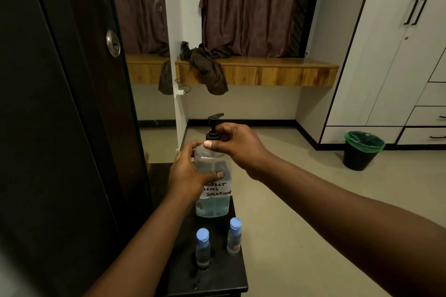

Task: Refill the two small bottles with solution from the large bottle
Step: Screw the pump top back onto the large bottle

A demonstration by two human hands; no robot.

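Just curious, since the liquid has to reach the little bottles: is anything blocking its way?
Yes. Both small bottles have blue caps on, and the large bottle carries its pump top, gripped by the right hand.

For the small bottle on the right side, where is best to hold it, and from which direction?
Probably grip the right small bottle around its clear body, below the blue cap, coming from the right. It stands upright near the table edge; the other small bottle stands at its left, and the cap must stay free to open.

- Dark door (60, 128) stood close along the left of the small black table (217, 279).
- Two small bottles (202, 247) blocked the near approach to the large bottle (213, 202).
- Open floor (301, 212) lay right.
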